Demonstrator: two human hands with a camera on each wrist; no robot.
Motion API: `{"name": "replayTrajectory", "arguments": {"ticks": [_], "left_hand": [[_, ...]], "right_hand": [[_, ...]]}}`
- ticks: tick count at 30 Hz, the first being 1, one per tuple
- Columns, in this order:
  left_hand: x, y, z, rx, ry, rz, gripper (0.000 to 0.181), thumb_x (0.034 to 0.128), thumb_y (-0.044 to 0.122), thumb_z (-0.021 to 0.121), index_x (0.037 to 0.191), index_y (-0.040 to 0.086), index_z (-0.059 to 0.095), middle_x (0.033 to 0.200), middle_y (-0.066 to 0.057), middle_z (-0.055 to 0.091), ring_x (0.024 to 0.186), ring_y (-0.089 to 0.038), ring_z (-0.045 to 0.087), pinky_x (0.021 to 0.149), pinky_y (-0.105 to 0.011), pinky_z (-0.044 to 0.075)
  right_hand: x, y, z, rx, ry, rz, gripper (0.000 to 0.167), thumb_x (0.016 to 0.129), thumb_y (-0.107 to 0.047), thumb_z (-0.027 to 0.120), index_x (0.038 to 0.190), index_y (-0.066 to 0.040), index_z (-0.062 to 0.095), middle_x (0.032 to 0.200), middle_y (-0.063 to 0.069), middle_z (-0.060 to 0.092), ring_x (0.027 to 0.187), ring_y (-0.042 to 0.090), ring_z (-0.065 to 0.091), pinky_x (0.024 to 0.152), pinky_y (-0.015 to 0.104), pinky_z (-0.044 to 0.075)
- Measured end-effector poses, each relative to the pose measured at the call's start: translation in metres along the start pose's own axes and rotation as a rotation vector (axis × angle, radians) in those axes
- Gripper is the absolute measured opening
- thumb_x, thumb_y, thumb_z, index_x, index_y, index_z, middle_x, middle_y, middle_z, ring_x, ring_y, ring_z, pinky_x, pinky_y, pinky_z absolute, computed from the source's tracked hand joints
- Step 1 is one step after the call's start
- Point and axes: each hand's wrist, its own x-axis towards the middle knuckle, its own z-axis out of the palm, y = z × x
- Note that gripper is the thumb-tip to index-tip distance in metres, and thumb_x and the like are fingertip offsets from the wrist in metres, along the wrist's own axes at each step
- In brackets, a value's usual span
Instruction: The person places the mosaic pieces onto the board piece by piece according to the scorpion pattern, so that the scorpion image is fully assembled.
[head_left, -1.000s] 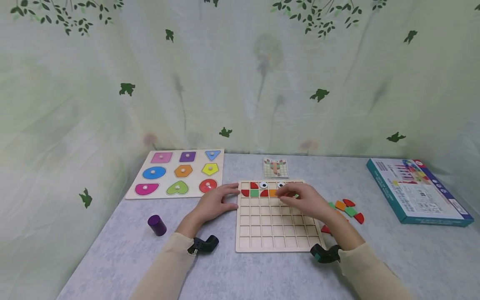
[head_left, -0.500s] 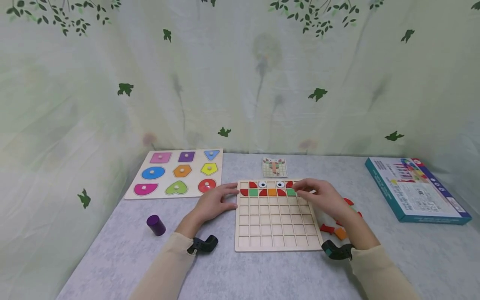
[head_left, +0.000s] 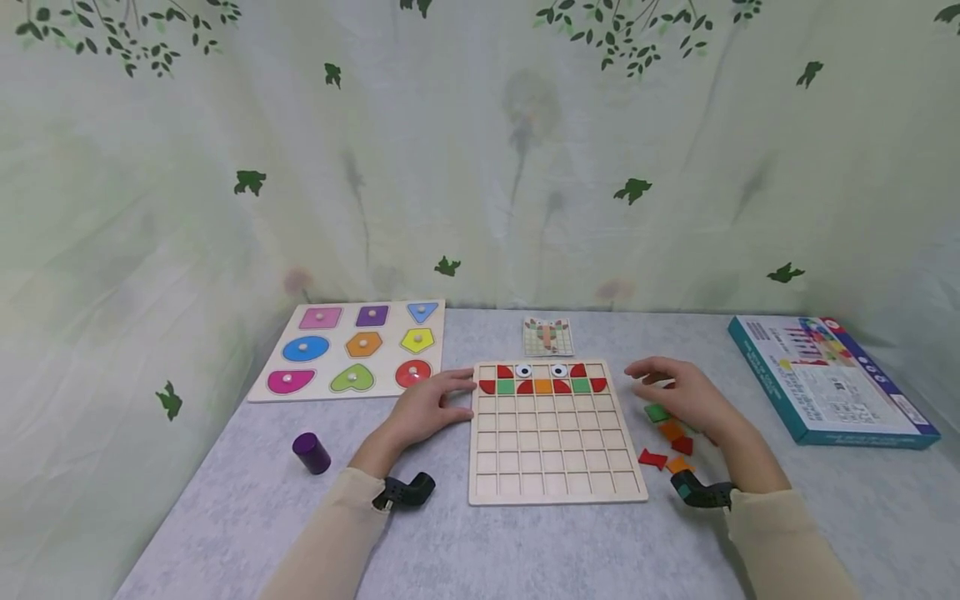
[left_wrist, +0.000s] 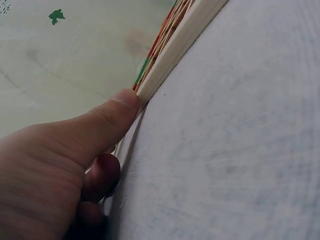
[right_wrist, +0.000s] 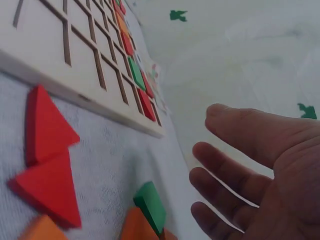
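A wooden grid board point(head_left: 555, 450) lies in the middle of the table. Its two far rows carry red, green and orange tiles point(head_left: 543, 386) and two eye tiles point(head_left: 558, 371). My left hand point(head_left: 424, 410) rests against the board's left edge; in the left wrist view the thumb point(left_wrist: 112, 112) touches that edge. Right of the board, my right hand point(head_left: 686, 396) hovers with loosely bent fingers and nothing in them. Under and before it lie loose pieces: a green tile point(head_left: 657, 412), orange tiles point(head_left: 671, 430) and red pieces point(head_left: 652, 459). Its forearm may hide other pieces.
Behind the board lies a small pattern card point(head_left: 547, 337). A knobbed shape puzzle point(head_left: 390, 367) lies at the back left, with a purple cylinder point(head_left: 311, 453) in front of it. A flat box point(head_left: 832, 383) occupies the right side. A printed curtain point(head_left: 480, 167) hangs behind the table.
My right hand has moved right, off the board to above the loose pieces. A red tile now shows at the right end of the second row. My left hand has stayed put.
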Motion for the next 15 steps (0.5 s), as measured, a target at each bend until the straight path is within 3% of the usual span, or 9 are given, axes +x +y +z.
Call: {"name": "replayTrajectory", "arguments": {"ticks": [6, 15], "left_hand": [[0.0, -0.001, -0.001, -0.001, 0.002, -0.007, 0.049, 0.0865, 0.033, 0.078, 0.133, 0.022, 0.066, 0.15, 0.009, 0.053, 0.116, -0.016, 0.061, 0.081, -0.029, 0.048], [0.0, -0.001, 0.0, -0.005, -0.004, -0.006, 0.049, 0.0864, 0.033, 0.078, 0.132, 0.021, 0.066, 0.149, 0.008, 0.054, 0.082, -0.009, 0.054, 0.068, -0.025, 0.042]], "right_hand": [[-0.001, 0.009, -0.01, -0.027, -0.059, 0.023, 0.039, 0.095, -0.027, 0.067, 0.132, -0.013, 0.061, 0.133, 0.015, 0.062, 0.115, 0.031, 0.055, 0.084, 0.035, 0.056], [-0.004, 0.022, -0.013, -0.073, -0.154, 0.035, 0.04, 0.089, -0.022, 0.074, 0.127, -0.011, 0.066, 0.119, 0.012, 0.065, 0.1, 0.023, 0.055, 0.079, 0.029, 0.05]]}}
